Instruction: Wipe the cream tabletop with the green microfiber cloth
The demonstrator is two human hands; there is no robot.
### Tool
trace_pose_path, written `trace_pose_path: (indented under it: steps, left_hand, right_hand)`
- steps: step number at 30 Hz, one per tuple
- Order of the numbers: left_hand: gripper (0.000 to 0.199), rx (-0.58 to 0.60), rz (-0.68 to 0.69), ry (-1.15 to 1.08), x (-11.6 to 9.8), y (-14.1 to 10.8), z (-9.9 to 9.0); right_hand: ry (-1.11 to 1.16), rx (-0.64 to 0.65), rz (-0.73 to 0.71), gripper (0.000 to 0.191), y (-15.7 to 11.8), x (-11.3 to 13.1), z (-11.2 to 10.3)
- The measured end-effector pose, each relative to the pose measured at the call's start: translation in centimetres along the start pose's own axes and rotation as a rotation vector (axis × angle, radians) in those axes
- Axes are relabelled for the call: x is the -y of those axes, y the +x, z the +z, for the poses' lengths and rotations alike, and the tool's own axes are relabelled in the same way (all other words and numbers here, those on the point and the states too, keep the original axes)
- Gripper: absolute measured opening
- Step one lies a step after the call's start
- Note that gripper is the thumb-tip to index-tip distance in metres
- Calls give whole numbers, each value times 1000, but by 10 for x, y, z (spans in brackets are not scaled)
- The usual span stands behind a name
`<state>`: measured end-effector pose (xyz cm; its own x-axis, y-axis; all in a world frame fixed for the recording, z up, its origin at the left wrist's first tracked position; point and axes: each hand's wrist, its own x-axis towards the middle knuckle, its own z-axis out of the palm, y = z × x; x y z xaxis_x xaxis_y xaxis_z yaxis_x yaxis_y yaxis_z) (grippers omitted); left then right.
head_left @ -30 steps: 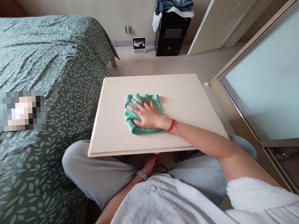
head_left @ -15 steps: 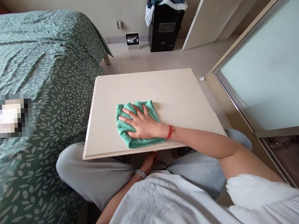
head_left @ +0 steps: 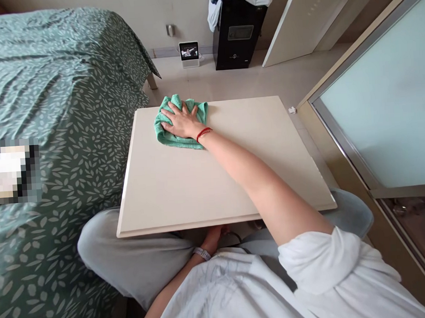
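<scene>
My right hand (head_left: pixel 183 121) lies palm down on a green cloth (head_left: pixel 171 141), its fingers spread. Folds of the cloth rise around the fingertips, and the palm presses it to the cream tabletop (head_left: pixel 185 189). Cloth and hand are at the far left part of the top, with the cloth's upper edge reaching past the far edge. A red string bracelet circles my right wrist. Between my knees, just under the near edge of the table, is my left hand (head_left: pixel 214 236); the table edge and shadow hide its fingers. A pale watch band sits on that wrist.
To the left is a bed with a green leaf-patterned sheet (head_left: pixel 78 138), a blurred-out object on it. Beyond the table stand a small screen (head_left: pixel 189 55) and a black cabinet (head_left: pixel 240 35) topped with clothes. A frosted sliding panel (head_left: pixel 385 95) borders the right.
My right hand has slid the green cloth away from me and slightly left, from the middle of the tabletop to its far edge. The left hand stays low under the near edge.
</scene>
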<state>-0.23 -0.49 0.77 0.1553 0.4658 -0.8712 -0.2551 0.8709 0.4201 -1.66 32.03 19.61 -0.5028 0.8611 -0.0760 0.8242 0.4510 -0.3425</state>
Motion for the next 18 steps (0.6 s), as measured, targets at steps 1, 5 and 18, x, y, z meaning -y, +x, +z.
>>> trace_pose_path:
  steps: [1, 5, 18]
  left_hand:
    - [20, 1, -1, -4, -1, 0, 1]
    - [20, 9, 10, -9, -1, 1, 1]
    - [24, 41, 50, 19, 2, 2, -3]
  right_hand:
    - [18, 4, 7, 74, 4, 0, -2]
    - [31, -9, 85, 73, 13, 6, -3]
    - [-25, -12, -161, 87, -48, 20, 32]
